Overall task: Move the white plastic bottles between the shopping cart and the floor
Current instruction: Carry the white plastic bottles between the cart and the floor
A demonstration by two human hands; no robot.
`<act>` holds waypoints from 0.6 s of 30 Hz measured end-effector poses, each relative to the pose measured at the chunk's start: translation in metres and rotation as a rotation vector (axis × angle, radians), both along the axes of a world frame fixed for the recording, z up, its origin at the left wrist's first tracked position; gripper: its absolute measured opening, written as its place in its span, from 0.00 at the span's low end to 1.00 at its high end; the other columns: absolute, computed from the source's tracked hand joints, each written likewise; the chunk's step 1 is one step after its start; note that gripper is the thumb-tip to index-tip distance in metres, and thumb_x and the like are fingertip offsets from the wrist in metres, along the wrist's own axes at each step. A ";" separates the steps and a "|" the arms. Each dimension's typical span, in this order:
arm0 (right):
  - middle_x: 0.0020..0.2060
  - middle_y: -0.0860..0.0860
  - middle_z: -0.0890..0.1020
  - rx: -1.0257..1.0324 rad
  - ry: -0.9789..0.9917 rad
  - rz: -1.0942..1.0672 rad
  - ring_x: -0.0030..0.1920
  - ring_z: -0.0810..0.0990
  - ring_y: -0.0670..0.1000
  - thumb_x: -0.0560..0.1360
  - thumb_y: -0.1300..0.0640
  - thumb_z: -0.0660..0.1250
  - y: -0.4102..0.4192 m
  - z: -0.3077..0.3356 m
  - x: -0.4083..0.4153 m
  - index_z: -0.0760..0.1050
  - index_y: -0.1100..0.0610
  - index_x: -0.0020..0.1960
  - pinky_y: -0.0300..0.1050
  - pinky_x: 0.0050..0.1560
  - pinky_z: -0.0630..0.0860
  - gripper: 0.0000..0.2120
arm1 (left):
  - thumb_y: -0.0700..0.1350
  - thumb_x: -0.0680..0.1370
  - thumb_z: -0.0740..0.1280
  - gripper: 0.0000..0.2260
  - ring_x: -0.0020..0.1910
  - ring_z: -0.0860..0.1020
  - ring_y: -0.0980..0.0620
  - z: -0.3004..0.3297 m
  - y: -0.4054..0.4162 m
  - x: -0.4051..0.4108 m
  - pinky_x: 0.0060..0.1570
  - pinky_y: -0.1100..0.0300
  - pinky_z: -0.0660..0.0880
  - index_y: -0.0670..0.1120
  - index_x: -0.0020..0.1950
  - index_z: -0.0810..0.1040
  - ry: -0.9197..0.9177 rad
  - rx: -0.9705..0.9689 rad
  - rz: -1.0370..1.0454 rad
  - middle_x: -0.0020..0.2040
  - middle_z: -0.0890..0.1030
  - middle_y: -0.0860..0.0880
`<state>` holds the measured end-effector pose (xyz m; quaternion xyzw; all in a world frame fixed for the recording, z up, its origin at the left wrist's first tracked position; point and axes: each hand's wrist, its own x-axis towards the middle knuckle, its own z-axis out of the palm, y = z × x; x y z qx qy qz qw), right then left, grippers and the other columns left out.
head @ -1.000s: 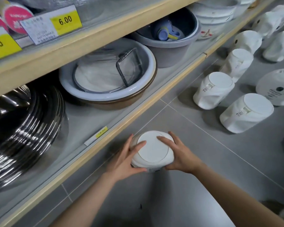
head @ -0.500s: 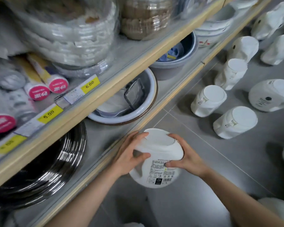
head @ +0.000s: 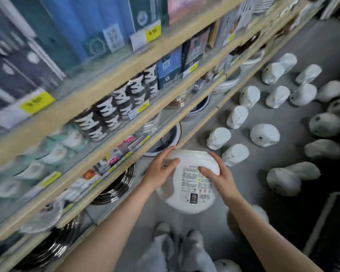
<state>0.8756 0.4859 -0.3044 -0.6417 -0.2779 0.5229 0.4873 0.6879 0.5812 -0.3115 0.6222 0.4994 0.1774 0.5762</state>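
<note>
Bottle (head: 190, 181) now up off the floor (head: 243, 193), held in the air between both hands at about the level of the lowest shelf edge; a second ago it stood on the tiles with its flat end up, half a second ago it was just tipping. It is now turned so the printed label (head: 196, 183) faces the camera. Left hand (head: 161, 169) curls round the bottle's left shoulder, fingers spread over the top rim, thumb across the front. Right hand (head: 218, 177) clasps the right side, fingers wrapped behind, thumb laid on the label. Both grips look firm; nothing else is held. The view has swung upward too: more of the shelving (head: 126, 107) shows, blurred with motion. Many more white bottles (head: 263, 134) stand or lie on the tiles to the right, well apart from the one in hand. Judgement: this is a floor-to-cart transfer, pick-up done, carry under way. The cart is not clearly in view; a dark frame at the lower right edge may be it, cannot tell.
</note>
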 end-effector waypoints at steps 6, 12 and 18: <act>0.52 0.42 0.77 0.047 -0.074 -0.007 0.47 0.79 0.38 0.66 0.55 0.76 -0.041 0.091 -0.039 0.72 0.44 0.59 0.31 0.43 0.78 0.24 | 0.61 0.73 0.65 0.18 0.65 0.71 0.55 0.088 -0.052 -0.037 0.66 0.47 0.69 0.69 0.63 0.69 -0.044 0.072 0.070 0.67 0.72 0.56; 0.53 0.45 0.81 0.081 -0.109 0.185 0.51 0.80 0.42 0.63 0.49 0.78 -0.083 0.112 -0.071 0.75 0.45 0.58 0.39 0.51 0.78 0.26 | 0.59 0.76 0.64 0.16 0.63 0.73 0.52 0.108 -0.130 -0.084 0.59 0.52 0.72 0.71 0.62 0.65 -0.003 0.132 0.227 0.66 0.74 0.53; 0.52 0.45 0.81 0.095 -0.118 0.416 0.46 0.81 0.38 0.69 0.56 0.75 -0.132 0.125 -0.130 0.73 0.47 0.62 0.33 0.41 0.77 0.23 | 0.58 0.76 0.65 0.23 0.61 0.69 0.59 0.120 -0.227 -0.148 0.53 0.67 0.66 0.61 0.70 0.65 0.060 0.174 0.436 0.69 0.67 0.55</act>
